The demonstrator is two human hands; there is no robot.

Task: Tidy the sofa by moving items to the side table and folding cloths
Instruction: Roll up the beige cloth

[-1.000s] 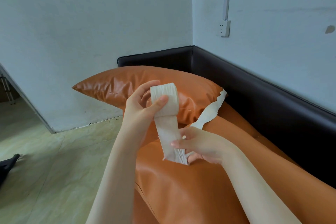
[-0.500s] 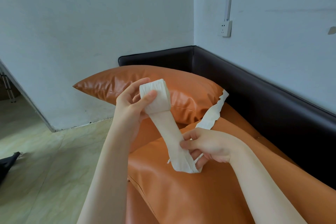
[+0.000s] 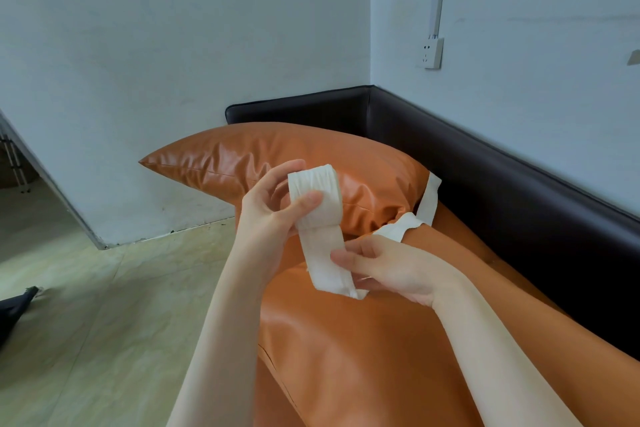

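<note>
Raised again, cloth strip stretches between both hands

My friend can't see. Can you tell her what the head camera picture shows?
Two bare hands hold a white cloth strip above an orange sofa cushion: the left hand grips its wound top, the right hand pinches its lower end. The strip trails toward an orange pillow.

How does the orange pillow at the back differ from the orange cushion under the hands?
The glossy orange leather pillow is propped tilted at the black sofa back; the orange leather seat cushion lies flat. The pillow shows a pointed corner and creases; the seat cushion looks smoother and broader. Both are shiny orange leather.
</note>
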